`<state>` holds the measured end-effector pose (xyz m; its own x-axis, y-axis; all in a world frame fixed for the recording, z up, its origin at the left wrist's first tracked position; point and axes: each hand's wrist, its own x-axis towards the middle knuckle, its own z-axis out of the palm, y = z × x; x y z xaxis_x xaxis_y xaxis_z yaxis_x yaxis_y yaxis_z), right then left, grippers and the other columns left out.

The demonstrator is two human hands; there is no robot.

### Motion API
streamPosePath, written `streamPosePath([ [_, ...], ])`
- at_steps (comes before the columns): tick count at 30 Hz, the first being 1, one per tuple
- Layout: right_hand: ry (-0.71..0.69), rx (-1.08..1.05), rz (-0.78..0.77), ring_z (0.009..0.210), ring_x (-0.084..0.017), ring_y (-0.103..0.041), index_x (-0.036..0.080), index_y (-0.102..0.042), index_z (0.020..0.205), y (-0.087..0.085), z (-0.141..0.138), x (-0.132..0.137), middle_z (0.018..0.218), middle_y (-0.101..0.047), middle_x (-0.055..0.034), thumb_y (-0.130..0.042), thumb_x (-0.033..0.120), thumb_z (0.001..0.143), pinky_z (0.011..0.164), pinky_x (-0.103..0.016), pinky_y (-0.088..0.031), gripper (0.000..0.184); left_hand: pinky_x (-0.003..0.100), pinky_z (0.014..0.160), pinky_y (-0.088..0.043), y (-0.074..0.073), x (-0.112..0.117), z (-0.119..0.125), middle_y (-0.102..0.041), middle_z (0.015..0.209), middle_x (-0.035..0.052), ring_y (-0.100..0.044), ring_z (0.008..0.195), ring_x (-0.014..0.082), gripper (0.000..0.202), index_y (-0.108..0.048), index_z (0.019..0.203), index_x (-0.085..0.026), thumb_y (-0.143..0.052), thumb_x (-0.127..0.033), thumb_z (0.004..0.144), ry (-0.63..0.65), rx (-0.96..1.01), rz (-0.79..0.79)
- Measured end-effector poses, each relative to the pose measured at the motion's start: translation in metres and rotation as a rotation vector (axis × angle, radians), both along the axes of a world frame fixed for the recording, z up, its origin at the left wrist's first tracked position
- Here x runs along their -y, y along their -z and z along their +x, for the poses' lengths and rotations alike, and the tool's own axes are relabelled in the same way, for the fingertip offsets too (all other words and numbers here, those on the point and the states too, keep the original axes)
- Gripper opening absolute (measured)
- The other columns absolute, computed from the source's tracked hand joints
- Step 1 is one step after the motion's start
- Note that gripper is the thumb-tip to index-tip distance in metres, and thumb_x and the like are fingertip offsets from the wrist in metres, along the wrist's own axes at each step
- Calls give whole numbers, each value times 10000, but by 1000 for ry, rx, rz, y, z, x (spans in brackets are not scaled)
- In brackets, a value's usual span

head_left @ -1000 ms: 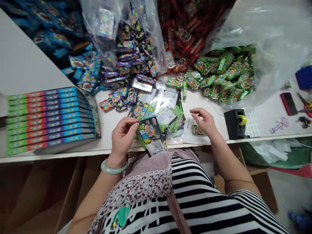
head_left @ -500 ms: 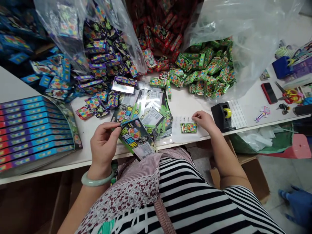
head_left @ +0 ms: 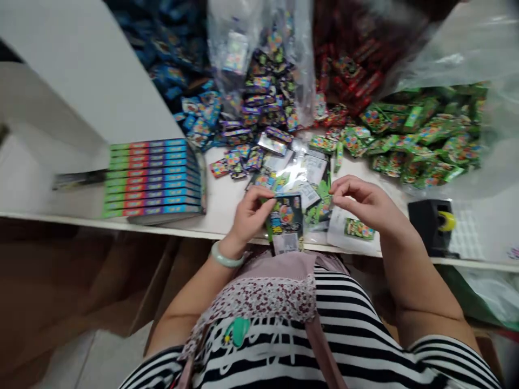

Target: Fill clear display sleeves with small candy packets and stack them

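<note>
Left hand [head_left: 249,216] pinches the glossy black flat card packet [head_left: 285,221] by its upper left corner. Right hand [head_left: 363,202], fingers curled, holds nothing, hovering over a small green printed box [head_left: 359,228].

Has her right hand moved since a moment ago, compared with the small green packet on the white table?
Yes. The right hand has lifted off beside the small green packet and shifted left toward the black card.

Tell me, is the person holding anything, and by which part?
The left hand pinches a black printed packet by its upper left corner. The right hand holds nothing visible.
</note>
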<state>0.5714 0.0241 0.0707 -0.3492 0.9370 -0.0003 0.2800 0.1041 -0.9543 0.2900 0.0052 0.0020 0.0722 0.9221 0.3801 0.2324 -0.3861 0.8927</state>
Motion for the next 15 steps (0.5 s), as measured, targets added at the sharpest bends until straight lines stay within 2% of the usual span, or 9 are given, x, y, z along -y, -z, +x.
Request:
streamPosePath([
  [3,-172,-1,53,902,-190,-628,211,-636,737,-12,-60,-16,938,-692,-59,-686,438,830,858,-363,-482,250,281,752,-491,-5,2,0,-634,877,15,-612,845,139,167,-614,920,-207,-622,-371,947,34,-18,19],
  [6,-229,81,33,839,-185,-613,206,-628,717,-6,-90,-29,885,-689,-56,-692,441,806,819,-363,-474,259,285,757,-486,-7,3,-4,-621,902,21,-599,863,141,170,-603,933,-206,-578,-370,973,63,-17,16],
  [11,-208,180,-189,599,-131,-504,193,-625,742,8,-97,-39,686,-624,-20,-695,484,771,593,-297,-407,301,294,768,-477,-4,2,-9,-604,892,19,-579,842,140,212,-601,935,-205,-543,-401,990,79,19,-7],
  [15,-168,218,-201,582,-122,-485,188,-628,739,9,-97,-39,647,-607,-11,-713,509,745,568,-283,-373,333,299,752,-464,0,1,-4,-590,854,8,-565,820,144,268,-583,916,-206,-663,-461,912,25,16,13],
])
